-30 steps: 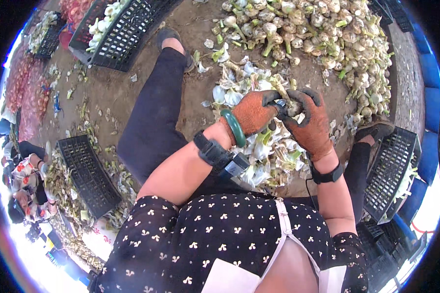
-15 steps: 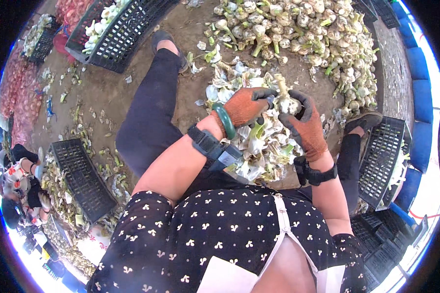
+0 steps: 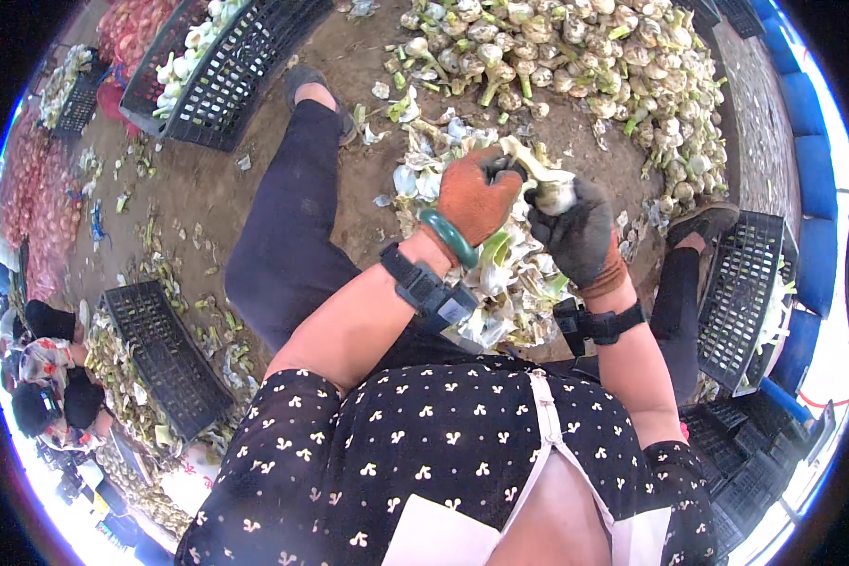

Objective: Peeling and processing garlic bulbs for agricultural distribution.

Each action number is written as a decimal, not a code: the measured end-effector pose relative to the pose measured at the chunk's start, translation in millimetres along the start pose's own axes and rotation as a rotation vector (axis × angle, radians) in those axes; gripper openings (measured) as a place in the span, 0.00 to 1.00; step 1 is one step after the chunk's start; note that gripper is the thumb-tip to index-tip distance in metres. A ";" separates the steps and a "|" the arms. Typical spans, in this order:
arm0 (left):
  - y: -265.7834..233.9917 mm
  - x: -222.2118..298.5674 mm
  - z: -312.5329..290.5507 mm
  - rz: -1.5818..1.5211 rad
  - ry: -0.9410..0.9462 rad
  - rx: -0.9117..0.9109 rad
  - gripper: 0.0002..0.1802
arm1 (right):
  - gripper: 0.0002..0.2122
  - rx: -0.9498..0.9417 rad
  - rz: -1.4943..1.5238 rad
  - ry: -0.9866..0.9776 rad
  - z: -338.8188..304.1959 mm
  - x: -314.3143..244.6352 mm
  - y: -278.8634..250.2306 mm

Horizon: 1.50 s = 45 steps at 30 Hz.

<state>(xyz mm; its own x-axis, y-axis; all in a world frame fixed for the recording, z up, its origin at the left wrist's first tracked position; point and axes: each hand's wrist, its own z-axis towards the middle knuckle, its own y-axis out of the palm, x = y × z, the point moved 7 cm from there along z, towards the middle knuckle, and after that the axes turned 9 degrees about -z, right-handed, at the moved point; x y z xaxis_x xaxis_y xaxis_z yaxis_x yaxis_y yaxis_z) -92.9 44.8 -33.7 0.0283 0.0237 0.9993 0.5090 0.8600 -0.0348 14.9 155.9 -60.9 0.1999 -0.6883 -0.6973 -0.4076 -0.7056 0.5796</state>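
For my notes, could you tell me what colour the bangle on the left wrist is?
Green bangle, clearest in the head view.

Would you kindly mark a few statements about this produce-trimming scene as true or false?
1. Both hands wear work gloves. True: the left hand is in an orange glove, the right hand in a dark one.
2. The hands hold a red onion. False: they hold a pale garlic bulb with its stalk.
3. A green bangle sits on the left wrist. True.
4. The black crate beside the right leg stands on a table. False: it rests on the dirt ground.
5. A big pile of untrimmed bulbs lies ahead of the person. True.
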 end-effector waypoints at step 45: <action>26.2 21.2 -10.8 0.796 0.523 -0.471 0.14 | 0.18 -0.208 -0.704 0.187 -14.2 1.0 25.8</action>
<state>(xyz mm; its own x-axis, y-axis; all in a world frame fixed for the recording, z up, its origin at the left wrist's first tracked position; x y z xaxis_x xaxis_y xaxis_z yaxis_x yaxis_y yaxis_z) -69.7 62.4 -13.5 0.8093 0.1750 0.5607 0.4595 0.4062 -0.7899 17.3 134.6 -40.7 0.5063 -0.0673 -0.8597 0.0455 -0.9935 0.1046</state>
